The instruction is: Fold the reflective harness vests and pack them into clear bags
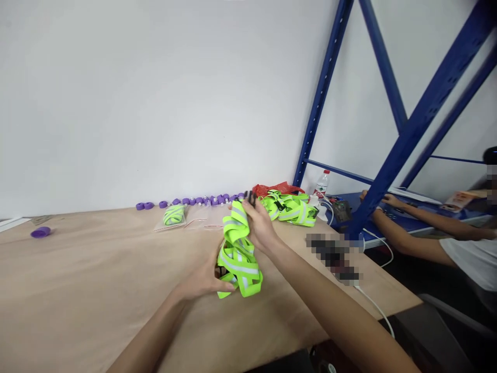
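Observation:
A bundle of neon-yellow reflective straps (243,264) with silver stripes hangs in loose loops between my hands. My right hand (262,225) is closed on its upper end, where a black plastic buckle (250,197) sticks up by the fingers. My left hand (205,278) curls round the lower left side of the bundle, thumb in front, the other fingers mostly hidden behind the loops. Beyond my right hand lies a pile of the same straps (293,208). Back left, a coiled strap (174,214) sits in or on a clear plastic bag (159,226).
Purple round pieces (188,201) line the wall, and a purple cap-like piece (41,232) lies far left. At right stand a blue rack post (382,181) and a red-capped bottle (322,184). A white cable (375,305) hangs off the table (97,290). Another person's forearms (411,235) rest beyond the post.

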{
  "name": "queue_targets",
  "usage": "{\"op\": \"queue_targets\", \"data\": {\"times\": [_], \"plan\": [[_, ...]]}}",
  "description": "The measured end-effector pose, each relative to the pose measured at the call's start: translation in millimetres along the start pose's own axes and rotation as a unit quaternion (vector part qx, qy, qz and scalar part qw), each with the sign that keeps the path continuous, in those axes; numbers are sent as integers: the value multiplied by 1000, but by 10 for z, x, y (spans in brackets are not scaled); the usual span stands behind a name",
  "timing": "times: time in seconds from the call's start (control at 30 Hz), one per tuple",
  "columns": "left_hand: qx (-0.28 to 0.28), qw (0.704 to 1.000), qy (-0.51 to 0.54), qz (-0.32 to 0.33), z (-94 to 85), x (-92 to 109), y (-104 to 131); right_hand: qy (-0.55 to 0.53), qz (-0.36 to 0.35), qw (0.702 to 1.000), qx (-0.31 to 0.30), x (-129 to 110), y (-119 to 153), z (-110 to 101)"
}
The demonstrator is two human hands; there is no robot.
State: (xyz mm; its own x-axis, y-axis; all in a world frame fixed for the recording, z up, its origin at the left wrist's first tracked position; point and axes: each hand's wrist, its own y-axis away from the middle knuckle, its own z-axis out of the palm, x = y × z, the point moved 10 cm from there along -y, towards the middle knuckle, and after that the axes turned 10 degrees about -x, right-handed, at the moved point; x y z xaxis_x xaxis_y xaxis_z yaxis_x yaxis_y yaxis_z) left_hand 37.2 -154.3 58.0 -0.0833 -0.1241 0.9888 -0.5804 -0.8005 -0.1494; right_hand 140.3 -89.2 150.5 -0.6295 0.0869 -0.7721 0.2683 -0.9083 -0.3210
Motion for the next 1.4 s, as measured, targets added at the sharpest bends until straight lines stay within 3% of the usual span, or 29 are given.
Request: {"op": "queue_targets", "data": {"times": [0.13, 0.2, 0.27, 0.37, 0.4, 0.5, 0.6, 0.7, 0.8, 0.9, 1.0, 1.1, 1.13, 1.2, 1.3, 1.4], "plan": [[156, 988, -8, 10, -72, -172, -89, 22, 34, 996, -76, 323, -4, 570], [207, 978, 6, 15, -167, -277, -104, 70, 41, 990, -116, 377, 61, 722], [240, 970, 24, 26, -308, -338, -78, 132, 18, 984, -119, 265, 136, 648], [298, 951, 65, 58, -571, -332, 48, 153, -23, 987, -33, -5, 265, 120], [312, 944, 79, 71, -636, -312, 88, 120, -13, 993, 0, -6, 319, -98], [328, 933, 111, 97, -704, -234, 138, 85, 104, 990, -43, 354, 483, -363], [322, 934, 106, 113, -643, -137, 130, 88, 136, 985, -63, 703, 648, -394], [333, 931, 60, 136, -589, -7, 193, 91, 143, 983, -72, 936, 725, -265], [333, 930, -5, 154, -540, 149, 274, 72, 165, 980, -80, 1081, 746, -115], [304, 933, -75, 174, -488, 321, 295, 70, 168, 982, -56, 1120, 717, -113], [249, 940, -138, 190, -503, 415, 257, 174, 105, 979, 19, 852, 561, -381], [257, 922, -245, 157, -799, 353, 283, 364, -2, 923, 128, 110, 287, -802], [282, 894, -319, 137, -949, 334, 323, 390, -21, 909, 147, -147, 162, -936], [344, 799, -490, 55, -1284, 267, 410, 453, -62, 870, 183, -706, -107, -1184], [373, 744, -555, -11, -1746, 122, 485, 554, -113, 793, 227, -1387, -466, -1478], [371, 719, -585, -59, -2052, 39, 471, 637, -69, 730, 238, -1547, -696, -1774]]}}
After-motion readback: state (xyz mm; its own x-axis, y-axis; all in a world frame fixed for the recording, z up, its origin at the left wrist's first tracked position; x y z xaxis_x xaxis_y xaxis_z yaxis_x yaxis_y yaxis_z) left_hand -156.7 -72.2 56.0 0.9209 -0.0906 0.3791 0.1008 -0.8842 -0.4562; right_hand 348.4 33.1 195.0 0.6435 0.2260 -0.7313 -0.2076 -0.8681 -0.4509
